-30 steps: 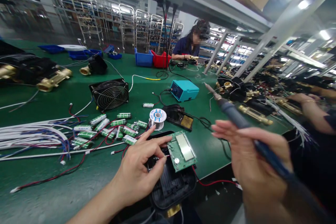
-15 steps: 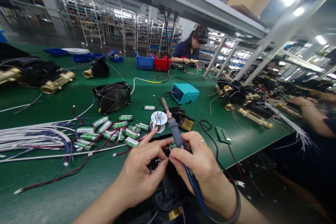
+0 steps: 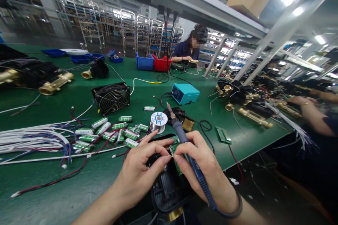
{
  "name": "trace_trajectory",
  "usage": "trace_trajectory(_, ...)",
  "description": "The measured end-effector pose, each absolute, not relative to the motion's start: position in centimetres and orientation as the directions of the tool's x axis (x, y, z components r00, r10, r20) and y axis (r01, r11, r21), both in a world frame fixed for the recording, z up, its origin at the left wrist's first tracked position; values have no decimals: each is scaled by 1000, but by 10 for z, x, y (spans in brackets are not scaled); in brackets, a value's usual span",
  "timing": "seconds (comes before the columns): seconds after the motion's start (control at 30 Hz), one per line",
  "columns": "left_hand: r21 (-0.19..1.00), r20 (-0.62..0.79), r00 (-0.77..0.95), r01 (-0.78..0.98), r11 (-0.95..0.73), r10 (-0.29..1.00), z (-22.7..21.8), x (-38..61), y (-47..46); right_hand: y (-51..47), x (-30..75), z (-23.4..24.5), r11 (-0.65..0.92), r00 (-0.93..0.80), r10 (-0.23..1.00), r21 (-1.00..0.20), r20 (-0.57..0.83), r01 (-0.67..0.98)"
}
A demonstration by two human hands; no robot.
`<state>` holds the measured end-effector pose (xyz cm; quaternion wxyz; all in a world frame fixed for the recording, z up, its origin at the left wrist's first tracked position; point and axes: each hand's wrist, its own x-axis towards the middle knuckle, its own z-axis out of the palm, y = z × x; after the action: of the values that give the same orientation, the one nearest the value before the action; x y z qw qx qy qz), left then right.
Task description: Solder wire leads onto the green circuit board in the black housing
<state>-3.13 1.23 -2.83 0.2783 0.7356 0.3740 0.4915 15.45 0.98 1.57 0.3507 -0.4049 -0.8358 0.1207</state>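
Note:
My right hand (image 3: 204, 165) holds a soldering iron (image 3: 181, 134) between its fingers, the tip pointing up and away. Thumb and index finger of that hand also pinch close to my left hand (image 3: 142, 165). My left thumb and index finger are pressed together on a tiny pale wire end, mostly hidden. Below both hands is a black plastic housing (image 3: 169, 188) with a brass fitting (image 3: 175, 214) at its near end. A green circuit board (image 3: 174, 141) shows at the housing, partly covered by my right fingers. Just beyond stands a solder spool (image 3: 158, 119).
Battery packs (image 3: 88, 137) and white cables (image 3: 31, 142) lie left. A fan (image 3: 112, 98), turquoise soldering station (image 3: 185, 93) and iron stand (image 3: 188, 125) are ahead. A loose board (image 3: 223, 135) lies right. Co-workers sit across and at right; a metal shelf (image 3: 211, 10) hangs overhead.
My hands have shifted slightly, and the right fingers have moved up a little, so more of the green board shows. The soldering iron's tip has dipped slightly and moved right.

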Motion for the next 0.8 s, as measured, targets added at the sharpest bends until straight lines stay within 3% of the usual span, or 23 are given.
trace_trajectory(0.3, 704, 591, 248, 305, -641, 767, -30, -29, 12, 6, 184, 3, 609, -39, 741, -645, 671, 461)
trace_trajectory(0.47, 675, 616, 247, 324, -662, 748, -30, -28, 11, 7, 189, -6, 591, 215, 738, -767, 639, 249)
trace_trajectory(0.57, 672, 620, 243, 326, -665, 746, -31, -27, 11, 11, 189, 1, 622, 330, 705, -771, 628, 138)
trace_trajectory(0.8, 666, 626, 235, 333, -667, 743, -33, -26, 10, 13, 189, 13, 577, 491, 684, -812, 540, 90)
